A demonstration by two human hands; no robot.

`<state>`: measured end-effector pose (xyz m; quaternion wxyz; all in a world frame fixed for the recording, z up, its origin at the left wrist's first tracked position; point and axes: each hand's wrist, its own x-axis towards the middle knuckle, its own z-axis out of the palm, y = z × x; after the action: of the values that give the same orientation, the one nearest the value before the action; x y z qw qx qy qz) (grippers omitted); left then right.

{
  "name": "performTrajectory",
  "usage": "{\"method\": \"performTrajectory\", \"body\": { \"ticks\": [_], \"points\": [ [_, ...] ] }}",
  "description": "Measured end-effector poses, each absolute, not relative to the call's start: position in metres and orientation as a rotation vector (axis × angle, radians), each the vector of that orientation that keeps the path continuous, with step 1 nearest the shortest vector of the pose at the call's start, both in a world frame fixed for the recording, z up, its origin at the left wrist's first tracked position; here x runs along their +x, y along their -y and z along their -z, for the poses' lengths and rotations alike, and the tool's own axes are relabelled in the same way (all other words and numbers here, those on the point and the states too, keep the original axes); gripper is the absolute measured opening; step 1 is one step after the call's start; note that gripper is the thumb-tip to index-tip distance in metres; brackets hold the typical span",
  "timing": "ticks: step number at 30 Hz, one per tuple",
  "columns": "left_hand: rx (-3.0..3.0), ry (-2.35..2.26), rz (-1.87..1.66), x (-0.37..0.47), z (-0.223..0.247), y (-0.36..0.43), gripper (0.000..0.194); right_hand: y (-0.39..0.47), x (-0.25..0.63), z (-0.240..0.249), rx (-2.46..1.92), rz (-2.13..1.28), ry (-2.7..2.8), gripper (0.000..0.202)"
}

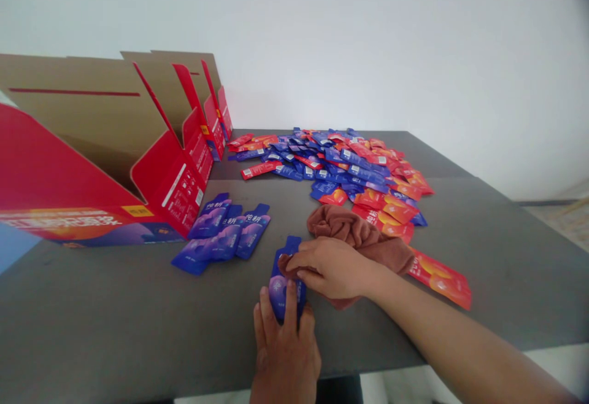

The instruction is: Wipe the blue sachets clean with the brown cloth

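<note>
A blue pouch (pixel 279 290) with a purple fruit print lies flat on the grey table in front of me. My left hand (pixel 288 342) holds its lower end down, one finger on its face and the others near its edges. Over the upper part of the pouch, my right hand (pixel 329 264) is closed on a brown cloth (pixel 340 226). A bunched tip of the cloth touches the pouch, and the rest spreads beneath and behind the hand. To the left, several blue pouches (pixel 225 235) lie overlapping. A red pouch (pixel 442 278) sits partly under the cloth on the right.
Open red cardboard boxes (pixel 170 189) stand in a row along the left side, flaps up. A large heap of blue and red pouches (pixel 340 158) covers the back middle of the grey table (pixel 115 318). Behind it rises a white wall (pixel 322 42).
</note>
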<state>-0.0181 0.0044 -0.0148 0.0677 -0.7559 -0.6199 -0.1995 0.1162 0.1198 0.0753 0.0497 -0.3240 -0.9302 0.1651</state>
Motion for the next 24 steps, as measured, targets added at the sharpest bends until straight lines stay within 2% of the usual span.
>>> {"method": "performTrajectory", "body": {
  "ticks": [8,19,24],
  "points": [
    [-2.285,1.885,0.574,-0.0186,0.0142,-0.0042,0.029,-0.1225,0.1147,-0.0726,-1.146,-0.479,2.788,0.027],
    [-2.269,1.884,0.585,-0.0178,0.0178,-0.0048,0.031,-0.1194,0.1164,-0.0754,-0.948,-0.53,2.84,0.025],
    [-2.295,1.901,0.607,-0.0185,0.0142,-0.0051,0.031,-0.1198,0.1152,-0.0742,-1.028,-0.498,2.816,0.025]
  ]
}}
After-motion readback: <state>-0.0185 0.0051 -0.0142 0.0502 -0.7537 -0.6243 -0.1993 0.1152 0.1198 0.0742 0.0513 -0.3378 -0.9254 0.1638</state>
